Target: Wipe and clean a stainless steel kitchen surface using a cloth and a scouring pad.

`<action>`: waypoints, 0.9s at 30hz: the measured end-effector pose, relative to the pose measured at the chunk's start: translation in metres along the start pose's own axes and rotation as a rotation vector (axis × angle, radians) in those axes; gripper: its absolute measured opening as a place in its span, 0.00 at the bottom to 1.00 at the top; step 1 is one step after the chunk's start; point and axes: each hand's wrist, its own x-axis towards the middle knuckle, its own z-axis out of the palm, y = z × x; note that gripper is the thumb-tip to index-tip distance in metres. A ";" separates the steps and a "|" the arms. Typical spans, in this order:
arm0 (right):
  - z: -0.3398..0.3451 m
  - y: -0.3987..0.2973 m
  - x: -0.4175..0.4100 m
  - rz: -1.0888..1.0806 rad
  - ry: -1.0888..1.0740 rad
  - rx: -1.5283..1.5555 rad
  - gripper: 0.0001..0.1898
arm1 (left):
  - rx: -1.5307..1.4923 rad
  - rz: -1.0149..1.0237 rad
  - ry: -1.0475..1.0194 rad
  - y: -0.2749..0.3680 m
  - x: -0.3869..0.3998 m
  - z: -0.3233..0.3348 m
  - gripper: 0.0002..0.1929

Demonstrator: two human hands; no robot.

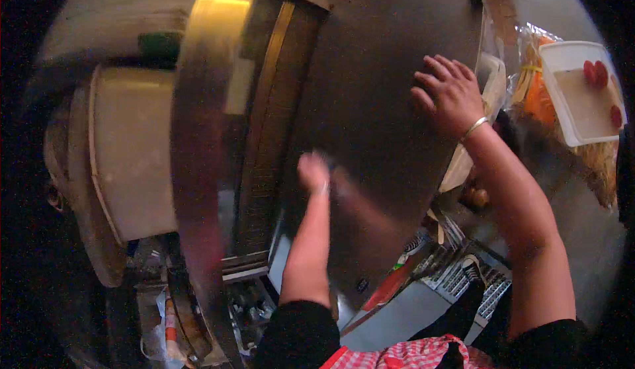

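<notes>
My left hand [313,170] is blurred and lies close to a large dark metal panel [382,96], whose surface dimly reflects an arm. Its fingers are curled, and whether anything is in them cannot be told. Higher up and to the right, my right hand [449,89] is spread over the panel's right part, fingers apart, holding nothing; a bangle circles that wrist. Whether its fingertips touch the panel is unclear. A pale container [459,165], partly hidden by the right arm, stands beside the panel's right edge.
At right, a white plastic tub [578,121] with red pieces stands near a clear plastic bag [536,81] on a grey surface. A curved metal rim [198,121] crosses the left side, with a beige board-like surface [134,155] beyond. A grated floor [446,275] shows below.
</notes>
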 end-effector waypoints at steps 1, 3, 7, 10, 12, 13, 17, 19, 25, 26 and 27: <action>-0.003 0.004 -0.003 0.014 0.005 -0.027 0.19 | -0.252 0.108 -0.134 0.081 0.006 0.021 0.10; 0.000 -0.022 0.009 0.015 0.027 0.038 0.19 | -0.249 0.501 -0.003 0.147 0.015 0.037 0.12; 0.003 0.019 -0.004 0.016 0.012 -0.024 0.19 | -0.217 0.530 -0.358 0.148 -0.136 -0.009 0.09; -0.001 0.021 -0.005 0.010 0.001 -0.046 0.19 | -0.201 0.570 -0.403 0.086 -0.218 -0.045 0.11; -0.005 0.015 -0.001 0.013 0.013 -0.018 0.19 | -0.155 0.561 -0.456 0.091 -0.177 -0.033 0.10; -0.006 0.008 -0.001 0.020 0.030 0.010 0.19 | -0.246 0.501 -0.328 0.104 -0.133 -0.018 0.10; -0.006 -0.020 0.010 0.005 0.015 0.079 0.20 | -0.163 0.398 0.050 0.100 0.055 0.017 0.10; -0.005 -0.008 0.007 0.028 0.003 0.055 0.21 | -0.168 0.367 0.076 0.107 0.041 0.038 0.10; -0.003 0.016 -0.008 0.026 0.022 0.010 0.21 | -0.279 0.536 -0.267 0.117 -0.044 0.032 0.10; -0.004 0.013 -0.009 0.035 0.034 0.022 0.21 | -0.298 0.523 -0.225 0.120 -0.017 0.038 0.11; -0.003 0.008 -0.006 0.019 0.047 0.052 0.21 | -0.318 0.524 -0.172 0.123 0.023 0.045 0.11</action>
